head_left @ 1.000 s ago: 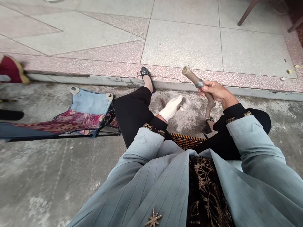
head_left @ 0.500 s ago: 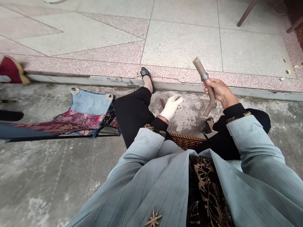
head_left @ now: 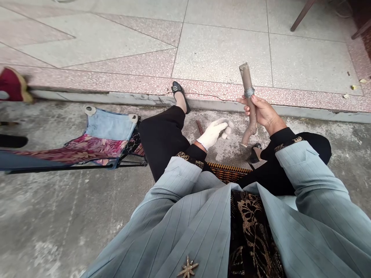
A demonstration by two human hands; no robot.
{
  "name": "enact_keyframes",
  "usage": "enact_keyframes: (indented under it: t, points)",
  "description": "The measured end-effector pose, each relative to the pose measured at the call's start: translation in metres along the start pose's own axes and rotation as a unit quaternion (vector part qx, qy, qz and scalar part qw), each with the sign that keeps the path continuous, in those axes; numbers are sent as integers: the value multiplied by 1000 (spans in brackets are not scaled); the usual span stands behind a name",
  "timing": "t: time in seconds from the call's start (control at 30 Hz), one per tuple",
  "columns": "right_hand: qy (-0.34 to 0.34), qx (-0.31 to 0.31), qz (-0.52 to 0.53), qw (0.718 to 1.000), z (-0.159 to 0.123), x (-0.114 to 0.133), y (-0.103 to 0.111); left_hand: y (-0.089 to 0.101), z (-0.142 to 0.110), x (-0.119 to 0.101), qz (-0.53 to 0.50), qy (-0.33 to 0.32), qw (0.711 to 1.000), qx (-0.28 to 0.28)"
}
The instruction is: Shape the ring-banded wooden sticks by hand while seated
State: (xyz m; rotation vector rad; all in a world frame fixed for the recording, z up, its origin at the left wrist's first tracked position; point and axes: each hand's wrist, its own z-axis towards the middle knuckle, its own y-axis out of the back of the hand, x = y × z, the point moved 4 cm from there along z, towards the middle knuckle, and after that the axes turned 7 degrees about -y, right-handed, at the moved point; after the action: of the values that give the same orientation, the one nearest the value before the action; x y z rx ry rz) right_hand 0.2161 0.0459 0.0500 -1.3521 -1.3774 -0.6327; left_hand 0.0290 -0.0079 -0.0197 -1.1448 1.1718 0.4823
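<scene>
My bare right hand [head_left: 266,112] grips a crooked wooden stick [head_left: 247,77] around its middle, holding it nearly upright. Just above the thumb, a band of grey wire [head_left: 249,92] is wound round the stick. The stick's top end is cut off, and its lower end bends to the left. My left hand [head_left: 215,133], in a white glove, hovers to the left of the stick without touching it. Its fingers are loosely curled and apart, with nothing visible in them. Partly hidden behind the glove, a reddish-brown piece [head_left: 199,126] lies on the concrete.
A low tiled step [head_left: 220,54] runs across in front of my feet. On my left stands a folding chair [head_left: 111,125] with blue and floral cloth. A woven seat edge [head_left: 228,173] shows between my legs. Furniture legs [head_left: 303,15] stand at the far right, and a red shoe [head_left: 13,85] at far left.
My right hand has shifted slightly left and turned the stick more upright, with its index finger now extended. The fingers of my gloved left hand have loosened and reached a little to the right.
</scene>
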Motion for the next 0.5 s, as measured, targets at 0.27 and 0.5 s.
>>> enact_keyframes:
  t: [0.27, 0.5]
  points:
    - [-13, 33, -5, 999, 1, -10, -9, -4, 0, -4, -64, -7, 998, 20]
    - [-42, 36, -15, 998, 4, -15, -8, 0, 4, -6, 66, -44, 997, -18]
